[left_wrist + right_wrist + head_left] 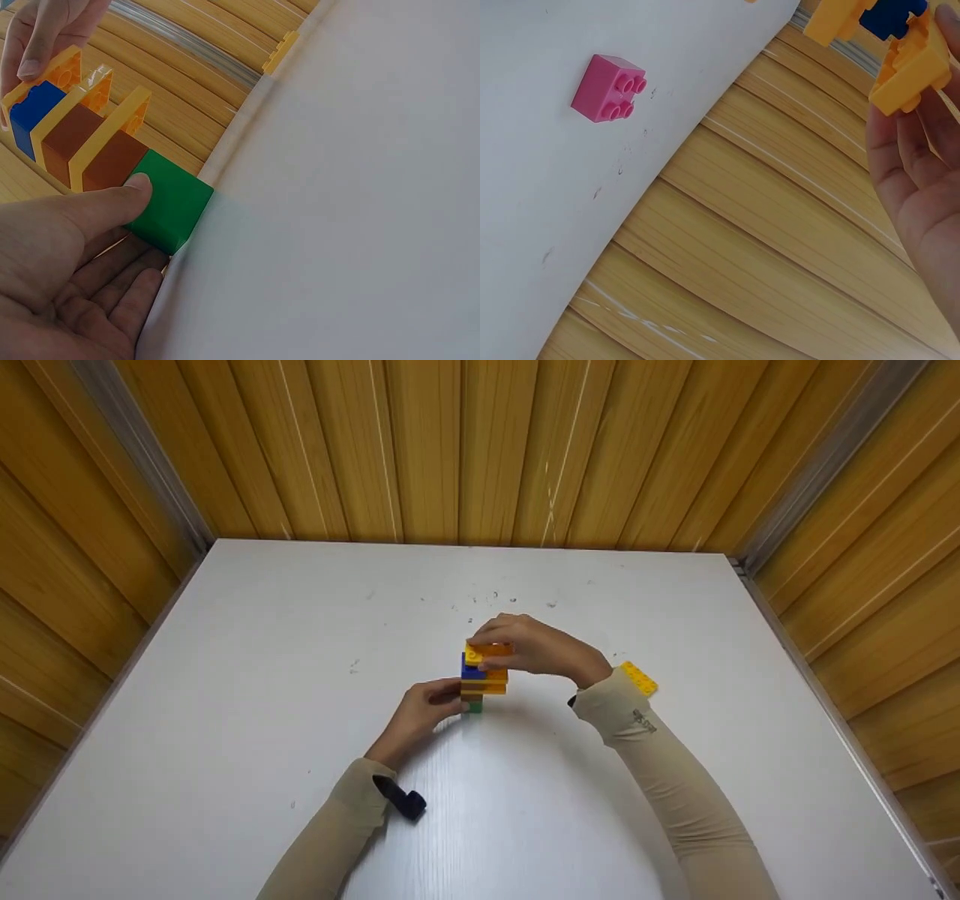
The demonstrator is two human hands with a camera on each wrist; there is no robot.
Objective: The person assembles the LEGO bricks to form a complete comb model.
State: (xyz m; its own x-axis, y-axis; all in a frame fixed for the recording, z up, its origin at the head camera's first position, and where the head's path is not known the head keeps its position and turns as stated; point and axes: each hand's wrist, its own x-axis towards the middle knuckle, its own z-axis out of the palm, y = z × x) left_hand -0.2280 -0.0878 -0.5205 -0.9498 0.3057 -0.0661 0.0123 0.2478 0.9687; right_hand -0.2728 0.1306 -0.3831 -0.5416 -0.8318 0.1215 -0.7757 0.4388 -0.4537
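A tower of toy building bricks stands on the table, with a green brick (172, 199) at its foot. Brown bricks (71, 146) and yellow plates (112, 131) alternate above that, and a blue brick (37, 112) comes higher up. My left hand (424, 709) pinches the low part of the tower, its thumb lying against the green brick. At the top, my right hand (529, 645) grips a yellow plate (911, 71) between thumb and fingers. That plate sits tilted at the blue brick; whether it is pressed fully down I cannot tell.
A pink brick (604, 90) lies on the white table (300, 660), seen only in the right wrist view. Another yellow plate (639, 679) lies beside the right sleeve. Wood-look panels (420, 450) wall the table at the back and sides.
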